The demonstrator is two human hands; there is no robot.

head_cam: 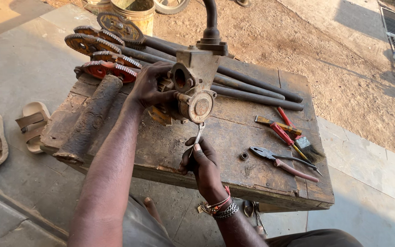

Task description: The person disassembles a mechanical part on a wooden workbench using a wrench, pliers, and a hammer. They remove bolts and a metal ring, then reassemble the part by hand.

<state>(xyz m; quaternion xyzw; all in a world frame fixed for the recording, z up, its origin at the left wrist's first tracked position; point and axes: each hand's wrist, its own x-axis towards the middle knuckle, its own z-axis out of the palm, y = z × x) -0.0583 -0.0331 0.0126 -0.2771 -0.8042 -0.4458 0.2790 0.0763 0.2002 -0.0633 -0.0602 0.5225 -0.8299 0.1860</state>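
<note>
**Wrench on the Underside of a Rusty Gear Housing, on a Worn Bench Outdoors**

The work sat outdoors, on a battered wooden bench (252, 176) set over grey paving slabs, with bare dirt ground running across the upper right of the frame. At the far left edge a pair of tan sandals (10, 135) lay on the slabs. On the bench's left end rested a rough, corroded cylinder (90, 121), and behind it, at upper left, several toothed gear wheels (101, 57) on long dark shafts (252, 89) stretched across toward the right.

The left hand (149, 87) was clenched around the left side of a rusty metal gear housing (195, 84) at the centre of the frame, steadying it upright on the bench. Below it the right hand (202, 162) gripped a small silver wrench (199, 135), its head touching the bottom of the round cover on the housing — as far as could be judged, a fastener there was being worked, though whether loosened or tightened could not be told. The cover appeared to be seated, so the job looked to be in its middle.

A single small nut or washer (243, 156) lay loose just right of the hand. Further right lay pliers with pink grips (284, 162), a red-handled screwdriver (284, 135) and a small brush (305, 144) — all untouched.
</note>
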